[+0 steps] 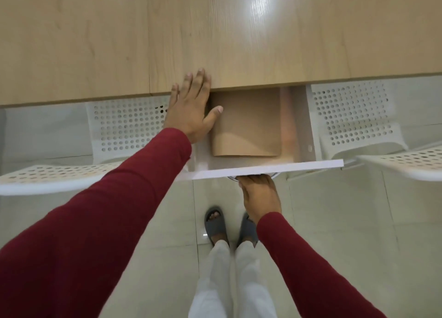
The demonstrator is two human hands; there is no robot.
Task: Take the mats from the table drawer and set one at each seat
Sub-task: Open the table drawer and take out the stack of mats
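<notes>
A white drawer [263, 169] stands pulled out from under the light wooden table [143, 42]. Inside it lies a stack of tan mats [246, 124], its far end hidden under the tabletop. My left hand [191, 107] is spread flat over the table's edge and the drawer's left side, its thumb touching the mats' left edge. My right hand [260, 195] is curled under the drawer's front panel, gripping a metal handle that is mostly hidden.
Two white perforated chairs flank the drawer, one at the left [114, 126] and one at the right [354, 117], tucked under the table. Pale tiled floor lies below, with my feet in grey slippers [216, 224] just behind the drawer.
</notes>
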